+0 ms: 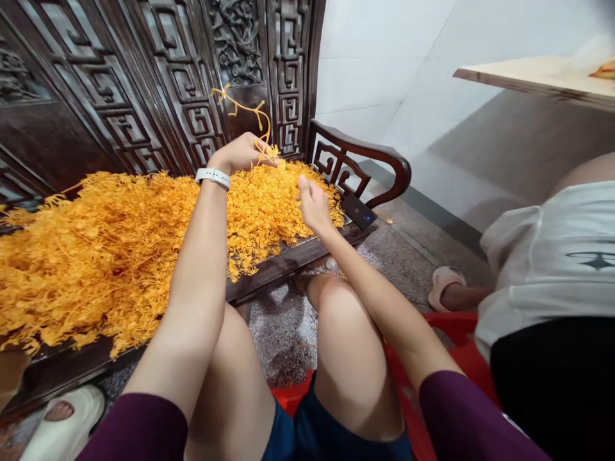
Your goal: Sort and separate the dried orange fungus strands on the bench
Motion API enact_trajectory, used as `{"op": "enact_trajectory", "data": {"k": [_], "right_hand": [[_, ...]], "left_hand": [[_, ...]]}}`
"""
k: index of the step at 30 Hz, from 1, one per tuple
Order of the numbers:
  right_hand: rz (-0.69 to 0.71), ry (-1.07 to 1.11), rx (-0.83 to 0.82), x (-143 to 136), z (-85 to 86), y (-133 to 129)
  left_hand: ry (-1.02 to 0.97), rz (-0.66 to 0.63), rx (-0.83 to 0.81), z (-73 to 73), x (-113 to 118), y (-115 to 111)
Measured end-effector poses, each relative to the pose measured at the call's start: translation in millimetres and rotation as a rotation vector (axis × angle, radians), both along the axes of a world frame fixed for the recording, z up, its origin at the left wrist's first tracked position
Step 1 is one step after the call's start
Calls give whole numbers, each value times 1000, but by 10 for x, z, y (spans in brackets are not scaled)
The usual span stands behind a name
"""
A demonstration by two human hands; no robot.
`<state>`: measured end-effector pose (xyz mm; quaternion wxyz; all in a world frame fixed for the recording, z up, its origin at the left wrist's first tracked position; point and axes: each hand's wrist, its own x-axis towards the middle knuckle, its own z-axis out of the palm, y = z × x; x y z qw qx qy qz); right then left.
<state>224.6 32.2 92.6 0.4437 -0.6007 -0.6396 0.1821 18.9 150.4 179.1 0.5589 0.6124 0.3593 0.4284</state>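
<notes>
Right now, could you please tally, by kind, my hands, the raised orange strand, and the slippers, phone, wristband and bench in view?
Hands: 2 (left hand, right hand)
Raised orange strand: 1
Slippers: 2 (white slipper, pinkish slipper)
Phone: 1
Wristband: 1
Bench: 1
Total: 8
The orange heap is too tangled to count by strand.

Apparently a home: carved wooden bench, slippers

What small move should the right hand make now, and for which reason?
Probably bring the right hand over to the orange sprig and pinch it. The left hand seems to hold the sprig, whose stem rises above the fingers, while the right hand is apart from it, at the orange pile, fingers curled.
</notes>
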Motion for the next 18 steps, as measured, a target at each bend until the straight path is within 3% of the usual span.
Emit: {"op": "enact_trajectory", "data": {"k": [3, 7, 10, 13, 15, 18], "right_hand": [[10, 122, 91, -46, -3, 1], [126, 57, 76, -75, -59, 37], [116, 32, 141, -32, -33, 38], [138, -50, 206, -34, 102, -65], [269, -154, 218, -112, 230, -204], [618, -239, 135, -320, 402, -435]], "left_hand": [[112, -102, -75, -28, 92, 21], [341, -173, -86, -17, 231, -27], [428, -143, 10, -8, 265, -63], [362, -63, 41, -56, 253, -19], [295, 33, 80, -128, 233, 63], [173, 186, 221, -277, 160, 213]]}}
